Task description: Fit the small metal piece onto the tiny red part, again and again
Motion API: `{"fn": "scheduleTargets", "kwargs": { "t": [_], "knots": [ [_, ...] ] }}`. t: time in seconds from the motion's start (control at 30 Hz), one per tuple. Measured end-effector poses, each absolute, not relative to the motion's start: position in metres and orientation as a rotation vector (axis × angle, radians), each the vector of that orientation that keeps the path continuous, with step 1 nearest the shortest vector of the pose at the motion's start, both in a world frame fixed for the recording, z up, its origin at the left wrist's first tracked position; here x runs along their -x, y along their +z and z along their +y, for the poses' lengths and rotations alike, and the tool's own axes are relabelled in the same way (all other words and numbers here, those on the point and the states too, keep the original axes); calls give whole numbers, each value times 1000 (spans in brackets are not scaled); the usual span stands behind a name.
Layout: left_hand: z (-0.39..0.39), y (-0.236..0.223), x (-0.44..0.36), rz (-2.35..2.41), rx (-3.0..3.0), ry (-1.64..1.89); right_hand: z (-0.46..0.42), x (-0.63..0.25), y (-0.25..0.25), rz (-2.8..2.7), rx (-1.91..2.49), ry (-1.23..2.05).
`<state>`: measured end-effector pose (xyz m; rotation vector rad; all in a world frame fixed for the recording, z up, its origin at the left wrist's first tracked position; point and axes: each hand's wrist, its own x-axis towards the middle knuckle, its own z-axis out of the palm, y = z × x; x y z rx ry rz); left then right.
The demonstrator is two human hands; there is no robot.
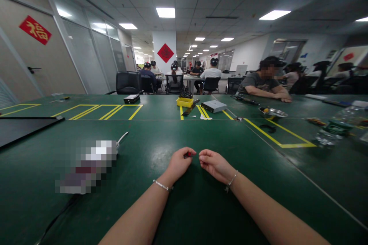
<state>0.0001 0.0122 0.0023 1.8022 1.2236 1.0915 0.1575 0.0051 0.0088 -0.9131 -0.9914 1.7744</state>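
My left hand is closed above the green table, near the middle of the view. Between its thumb and fingers shows a small red and black object, too little of it visible to name. Just to the right, my right hand has its fingertips pinched together and turned toward the left hand. Only a narrow gap separates the two hands. Whatever the right fingers may hold is hidden.
A blurred-out object with a black cord lies at left, near a black panel. Further back are a yellow tray, a grey box and a metal bowl. A water bottle stands right; a person sits across.
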Motion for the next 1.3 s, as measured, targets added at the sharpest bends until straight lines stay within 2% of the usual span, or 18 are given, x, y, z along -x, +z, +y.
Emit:
{"fn": "scheduleTargets", "kwargs": {
  "t": [0.33,0.8,1.3],
  "knots": [
    [12,2,-3,1141,-1650,1089,4,-155,8,-1009,932,1739],
    [16,-4,0,1292,-1846,1197,3,-152,10,-1034,947,1725],
    [9,-2,-3,1184,-1824,1078,5,-152,5,-943,997,1653]
  ]
}}
